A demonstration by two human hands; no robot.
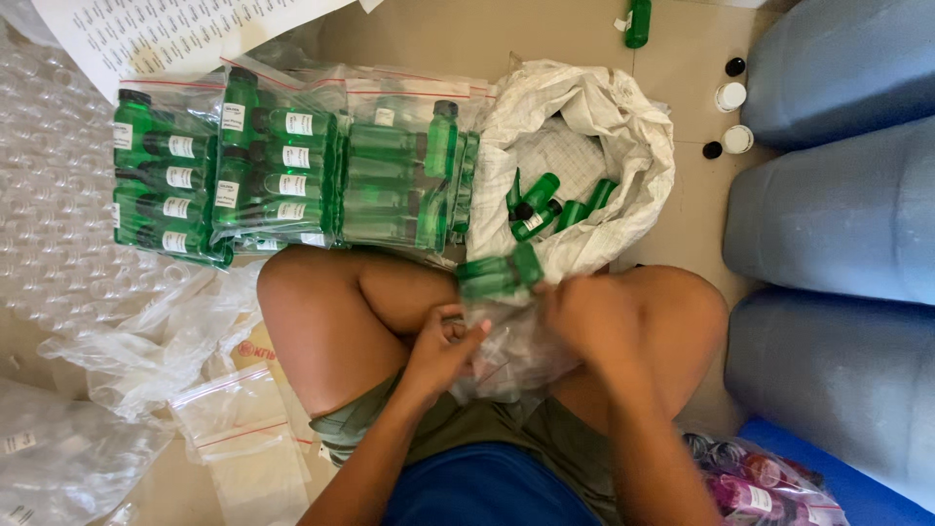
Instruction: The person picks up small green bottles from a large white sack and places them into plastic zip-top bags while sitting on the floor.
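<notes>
I sit cross-legged on the floor. My left hand (443,341) and my right hand (584,317) both grip a clear plastic bag (506,356) in my lap. Green bottles (499,275) stick out of its top, above my hands. Just beyond them a white woven sack (623,136) lies open with several loose green bottles (545,205) inside. To the left of the sack, clear zip bags packed with green bottles (282,175) lie in a row.
Empty zip bags (243,429) and crumpled plastic lie at my left knee. Large blue-grey containers (838,205) stand at the right. Small caps (730,95) and one green bottle (638,21) lie on the floor. A bag of purple bottles (750,482) sits at lower right.
</notes>
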